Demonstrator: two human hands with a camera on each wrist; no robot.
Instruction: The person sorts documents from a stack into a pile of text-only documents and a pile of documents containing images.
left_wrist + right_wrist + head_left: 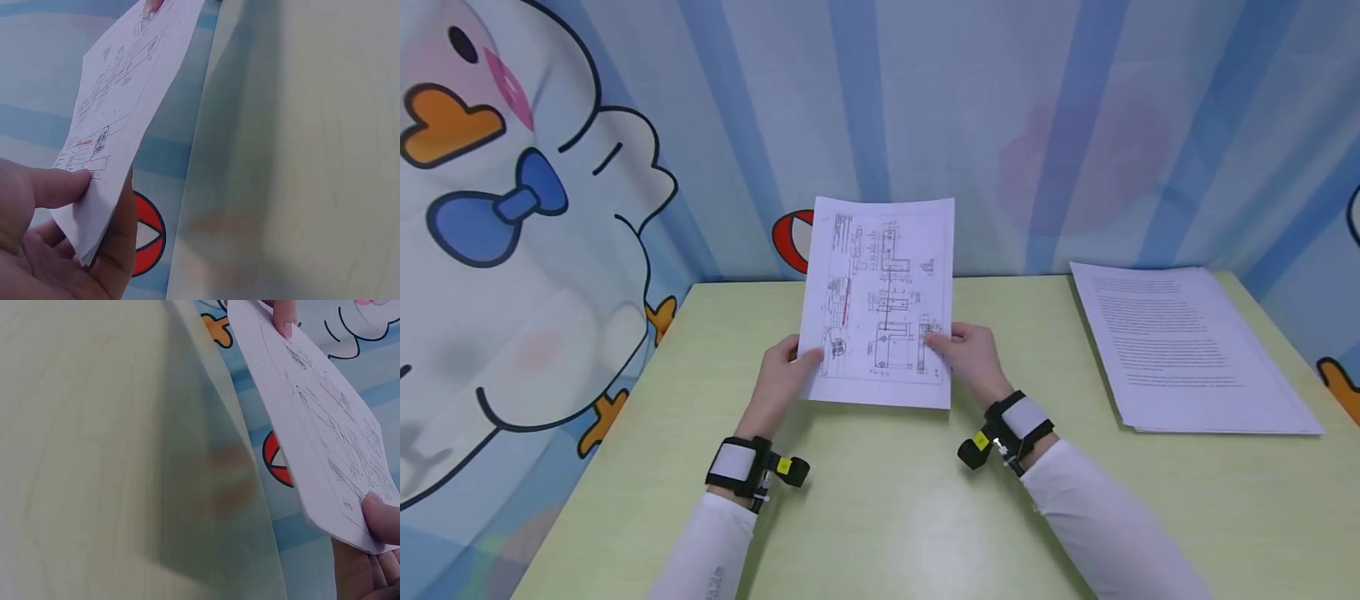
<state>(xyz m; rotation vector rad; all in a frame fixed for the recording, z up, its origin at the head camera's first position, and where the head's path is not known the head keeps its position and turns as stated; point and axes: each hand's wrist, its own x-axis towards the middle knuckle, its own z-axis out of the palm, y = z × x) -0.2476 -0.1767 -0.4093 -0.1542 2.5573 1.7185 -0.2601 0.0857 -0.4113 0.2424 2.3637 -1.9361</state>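
A thin stack of white paper sheets (857, 250), its front sheet printed with technical drawings, is held up off the table between both hands. At its lower left edge my left hand (781, 379) grips it, thumb on the printed face and fingers behind. My right hand (973, 358) pinches the right edge the same way. In the left wrist view the sheets (125, 119) tilt upright, and several edges show at the corner under the left hand (56, 219). The right wrist view has the right thumb (382, 519) pressing the front of the sheets (325, 425).
A larger pile of text-printed paper (1172, 333) lies at the right of the pale green table (880, 517). Behind the table's far edge hangs a blue striped curtain (955, 108) with cartoon figures. Both wrists wear strapped cameras.
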